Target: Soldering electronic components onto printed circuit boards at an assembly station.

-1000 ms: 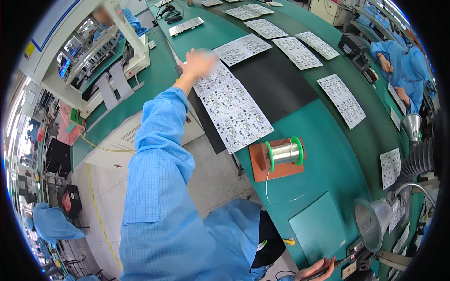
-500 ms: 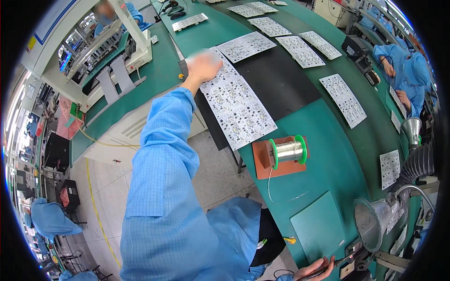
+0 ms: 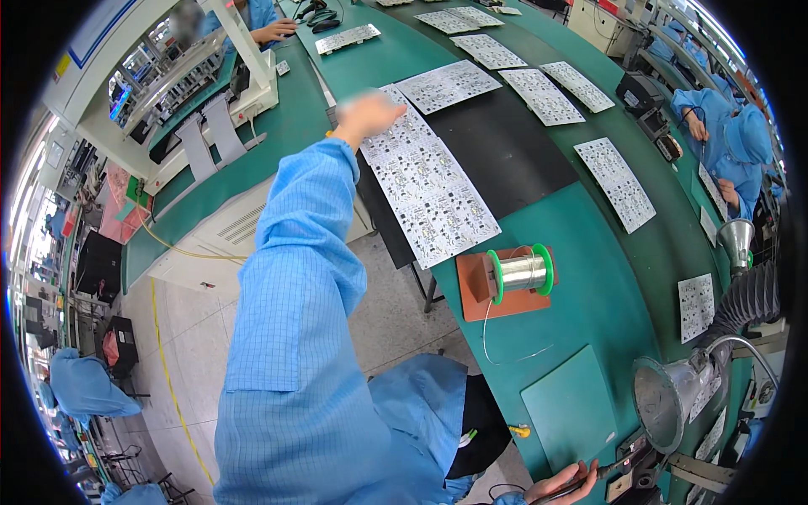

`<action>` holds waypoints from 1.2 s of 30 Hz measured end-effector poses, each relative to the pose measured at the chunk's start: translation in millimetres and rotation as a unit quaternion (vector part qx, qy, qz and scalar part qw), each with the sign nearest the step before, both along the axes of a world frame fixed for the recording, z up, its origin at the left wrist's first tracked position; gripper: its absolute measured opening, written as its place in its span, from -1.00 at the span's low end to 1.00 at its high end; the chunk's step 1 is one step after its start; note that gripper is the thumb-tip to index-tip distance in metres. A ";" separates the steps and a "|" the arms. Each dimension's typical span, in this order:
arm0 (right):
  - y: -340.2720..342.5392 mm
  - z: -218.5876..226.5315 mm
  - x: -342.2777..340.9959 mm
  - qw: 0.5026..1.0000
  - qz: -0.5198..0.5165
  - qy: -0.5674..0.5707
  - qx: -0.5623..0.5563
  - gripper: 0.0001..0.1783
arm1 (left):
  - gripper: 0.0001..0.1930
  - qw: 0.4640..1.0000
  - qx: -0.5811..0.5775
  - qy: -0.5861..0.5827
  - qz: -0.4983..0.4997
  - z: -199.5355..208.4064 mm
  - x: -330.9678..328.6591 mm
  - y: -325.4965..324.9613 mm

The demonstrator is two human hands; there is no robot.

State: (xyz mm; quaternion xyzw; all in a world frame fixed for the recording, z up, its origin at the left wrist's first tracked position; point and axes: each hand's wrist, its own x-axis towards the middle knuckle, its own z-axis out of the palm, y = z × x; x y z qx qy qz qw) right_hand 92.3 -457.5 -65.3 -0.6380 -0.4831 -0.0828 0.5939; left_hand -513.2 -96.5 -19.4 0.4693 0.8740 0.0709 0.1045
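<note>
My left hand (image 3: 369, 116) rests on the far-left end of a long white circuit board panel (image 3: 433, 198). Its fingers are blurred, so whether they grip the panel's edge or lie flat does not show. The panel lies on a black mat (image 3: 505, 156), close beside another white board (image 3: 449, 85). At the lower edge, my right hand (image 3: 560, 486) is closed around a soldering iron (image 3: 581, 483) with a dark handle, its tip end pointing right toward a stand. A solder wire spool (image 3: 522, 273) with green flanges sits on a brown holder (image 3: 471, 296), a loose strand hanging from it.
Several more boards (image 3: 614, 185) lie along the green bench at right. A metal fume funnel (image 3: 661, 404) on a ribbed hose stands near my right hand. A white-framed machine (image 3: 252, 76) is at left. Co-workers in blue sit at far right and behind the machine.
The view has shifted slightly. A co-worker's hand now shows on the bench beside the machine. My left hand stays at the panel's end, and my right hand still holds the soldering iron.
</note>
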 end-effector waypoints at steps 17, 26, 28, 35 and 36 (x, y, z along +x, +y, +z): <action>-2.9 6.3 -4.8 0.998 -0.008 -0.047 -0.036 -0.65 | -0.09 0.995 0.094 0.015 0.043 7.4 -20.2 10.8; -7.9 6.0 -14.0 0.993 0.001 -0.066 -0.100 -0.63 | -0.11 0.998 0.025 0.013 0.049 -17.2 -60.8 17.8; -7.5 6.3 -14.4 0.993 0.003 -0.065 -0.100 -0.63 | -0.10 0.998 0.027 0.006 0.054 -22.5 -66.1 19.5; -6.7 3.8 -14.4 0.994 0.012 -0.064 -0.092 -0.61 | -0.06 0.999 0.013 0.008 0.040 -26.0 -79.1 27.3; -6.4 3.4 -14.2 0.994 0.016 -0.062 -0.086 -0.61 | -0.06 0.999 0.012 0.008 0.039 -26.7 -80.0 28.1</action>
